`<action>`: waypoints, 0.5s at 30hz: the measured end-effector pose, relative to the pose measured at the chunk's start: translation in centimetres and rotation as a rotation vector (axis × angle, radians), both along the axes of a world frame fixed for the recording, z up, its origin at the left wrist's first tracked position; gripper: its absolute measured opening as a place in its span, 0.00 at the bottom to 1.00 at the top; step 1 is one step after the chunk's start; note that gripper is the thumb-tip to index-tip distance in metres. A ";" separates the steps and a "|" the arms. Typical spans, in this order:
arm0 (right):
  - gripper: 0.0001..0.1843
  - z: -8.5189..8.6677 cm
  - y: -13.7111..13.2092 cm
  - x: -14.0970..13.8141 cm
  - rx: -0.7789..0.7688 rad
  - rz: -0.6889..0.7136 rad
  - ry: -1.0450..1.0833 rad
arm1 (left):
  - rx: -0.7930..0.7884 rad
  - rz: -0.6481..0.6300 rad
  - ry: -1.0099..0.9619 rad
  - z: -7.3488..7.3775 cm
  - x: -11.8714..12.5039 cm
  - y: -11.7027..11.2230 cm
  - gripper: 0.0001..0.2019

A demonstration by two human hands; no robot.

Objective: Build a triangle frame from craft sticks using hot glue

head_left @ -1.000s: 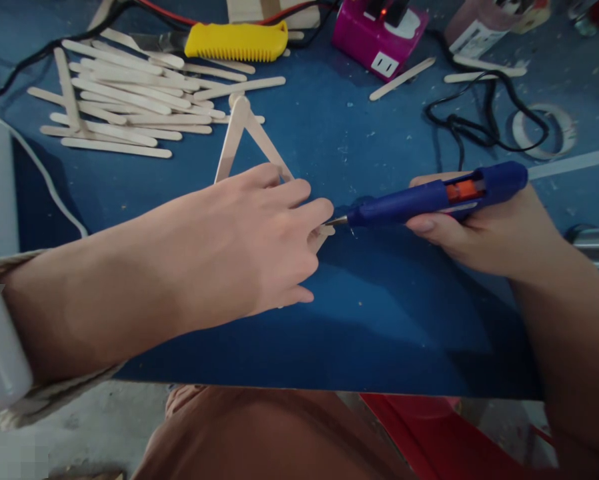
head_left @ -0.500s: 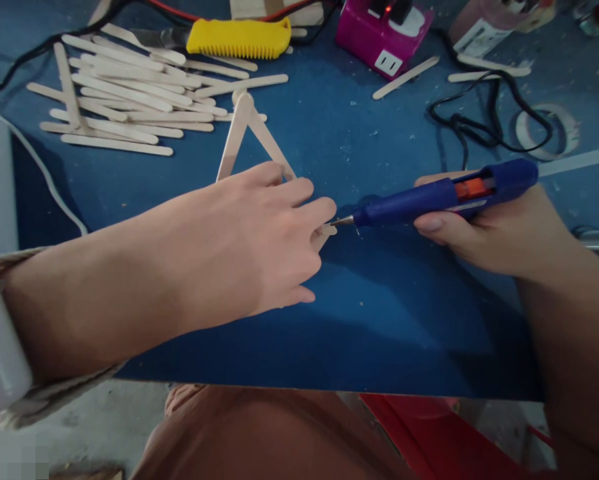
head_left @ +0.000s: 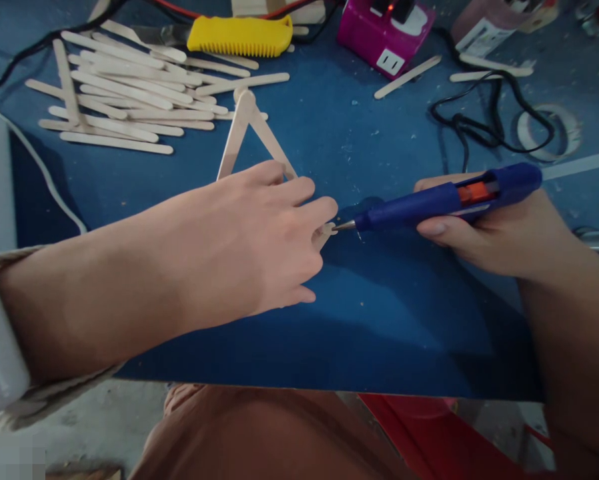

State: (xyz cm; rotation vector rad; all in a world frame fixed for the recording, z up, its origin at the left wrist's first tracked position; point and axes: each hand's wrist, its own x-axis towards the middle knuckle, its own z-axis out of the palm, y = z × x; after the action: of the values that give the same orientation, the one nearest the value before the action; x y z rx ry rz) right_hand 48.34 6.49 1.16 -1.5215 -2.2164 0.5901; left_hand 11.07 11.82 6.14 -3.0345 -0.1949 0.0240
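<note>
My left hand (head_left: 274,233) is closed over a frame of wooden craft sticks (head_left: 269,140) on the blue table, hiding much of it. The frame's peak, where two sticks meet, points away from me. A stick end pokes out past my fingers on the right. My right hand (head_left: 489,233) grips a blue hot glue gun (head_left: 424,203), with a clear glue stick (head_left: 579,165) jutting from its back. The metal nozzle (head_left: 344,226) is at that stick end beside my left fingers; whether it touches I cannot tell.
A pile of loose craft sticks (head_left: 129,93) lies at the back left, with a yellow-handled cutter (head_left: 239,36) beyond it. A purple power socket box (head_left: 379,40), a black cable (head_left: 489,130) and a roll of tape (head_left: 569,133) are at the back right.
The glue gun and my right hand have shifted very slightly, the nozzle staying at the stick end. My left hand keeps its hold on the frame.
</note>
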 end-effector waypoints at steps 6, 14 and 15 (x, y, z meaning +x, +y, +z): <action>0.44 -0.1 -0.1 0.1 0.038 0.010 0.001 | -0.044 0.026 0.029 0.6 0.0 -0.2 0.19; 0.50 1.0 0.2 -0.8 -0.007 -0.023 -0.047 | -0.108 0.028 0.040 -0.6 -0.5 0.3 0.35; 0.50 1.0 0.2 -0.9 -0.012 -0.020 -0.041 | -0.138 0.033 0.042 -0.8 -0.6 0.3 0.36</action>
State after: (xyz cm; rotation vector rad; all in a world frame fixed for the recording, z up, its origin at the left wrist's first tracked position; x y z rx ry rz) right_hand 47.42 6.68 2.18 -1.5733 -2.2290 0.5715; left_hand 10.46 12.14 5.37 -3.1647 -0.2498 0.1081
